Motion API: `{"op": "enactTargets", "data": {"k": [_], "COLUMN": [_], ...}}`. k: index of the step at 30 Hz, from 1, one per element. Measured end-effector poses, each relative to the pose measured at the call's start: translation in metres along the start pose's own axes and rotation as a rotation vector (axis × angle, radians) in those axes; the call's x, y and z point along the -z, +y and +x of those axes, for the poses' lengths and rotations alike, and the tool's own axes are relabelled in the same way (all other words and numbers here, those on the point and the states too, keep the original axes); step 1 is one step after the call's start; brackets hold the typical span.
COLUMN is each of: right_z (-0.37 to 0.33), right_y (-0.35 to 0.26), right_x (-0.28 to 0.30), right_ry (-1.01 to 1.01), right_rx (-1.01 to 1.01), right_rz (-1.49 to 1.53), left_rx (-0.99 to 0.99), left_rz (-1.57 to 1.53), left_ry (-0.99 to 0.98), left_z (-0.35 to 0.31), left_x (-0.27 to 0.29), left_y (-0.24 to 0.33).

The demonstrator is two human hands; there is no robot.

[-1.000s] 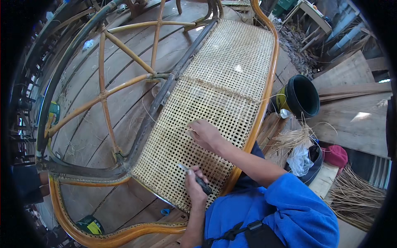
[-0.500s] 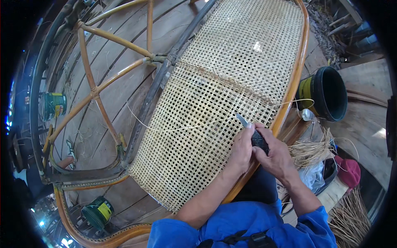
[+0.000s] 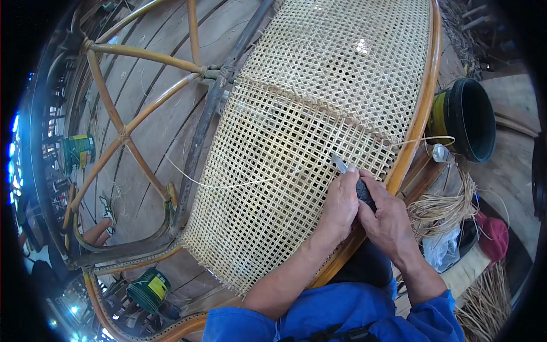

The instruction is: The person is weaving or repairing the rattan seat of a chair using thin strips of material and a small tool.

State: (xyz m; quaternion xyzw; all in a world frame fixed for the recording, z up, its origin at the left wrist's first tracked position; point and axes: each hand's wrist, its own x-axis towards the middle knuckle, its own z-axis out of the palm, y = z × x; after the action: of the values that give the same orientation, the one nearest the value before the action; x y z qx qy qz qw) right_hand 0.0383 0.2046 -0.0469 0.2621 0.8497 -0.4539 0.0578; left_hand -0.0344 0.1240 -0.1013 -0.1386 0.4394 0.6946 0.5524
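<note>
Woven cane webbing (image 3: 250, 171) stretches over a curved rattan chair frame (image 3: 431, 68). Near its right edge, my right hand (image 3: 390, 222) is closed round the dark handle of a knife (image 3: 340, 164), whose short metal blade points up and left over the holes. My left hand (image 3: 340, 208) presses against the knife from the left, its fingers closed at the base of the blade; whether it also pinches a strand is hidden. A loose cane strand (image 3: 219, 186) curves across the webbing toward the blade. Another strand end (image 3: 436, 137) loops over the frame's right rail.
A dark bucket (image 3: 476, 119) stands right of the frame, above a bundle of cane strands (image 3: 441, 208) and a red cloth item (image 3: 492, 235). Crossed rattan poles (image 3: 122, 132) rise at left. Small green buckets (image 3: 149, 290) sit on the plank floor; another person's foot (image 3: 108, 214) shows at left.
The view has shifted, so the chair's right rail and bucket sit further right. Both hands stay together on the knife near the webbing's right edge, the blade slightly repositioned.
</note>
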Motion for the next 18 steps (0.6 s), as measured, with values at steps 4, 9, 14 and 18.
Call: {"op": "enactTargets", "data": {"k": [4,9,14,18], "right_z": [0.001,0.01,0.007,0.015], "right_y": [-0.013,-0.017,-0.008,-0.014], "right_x": [0.006,0.005,0.005,0.008], "right_ry": [-0.061,-0.101,-0.053,-0.122], "right_rx": [0.014,0.032,0.133,-0.005], "right_rz": [-0.061,-0.117,-0.113,-0.098], "left_rx": [-0.12,-0.05,-0.082,-0.027], "left_rz": [-0.006,-0.208,-0.155,-0.228], "left_ry": [-0.015,0.051,-0.015,0.012], "left_z": [-0.016,-0.01,-0.011,-0.004], "left_x": [0.0,0.002,0.004,0.003], "left_y": [0.004,0.005,0.004,0.005]}}
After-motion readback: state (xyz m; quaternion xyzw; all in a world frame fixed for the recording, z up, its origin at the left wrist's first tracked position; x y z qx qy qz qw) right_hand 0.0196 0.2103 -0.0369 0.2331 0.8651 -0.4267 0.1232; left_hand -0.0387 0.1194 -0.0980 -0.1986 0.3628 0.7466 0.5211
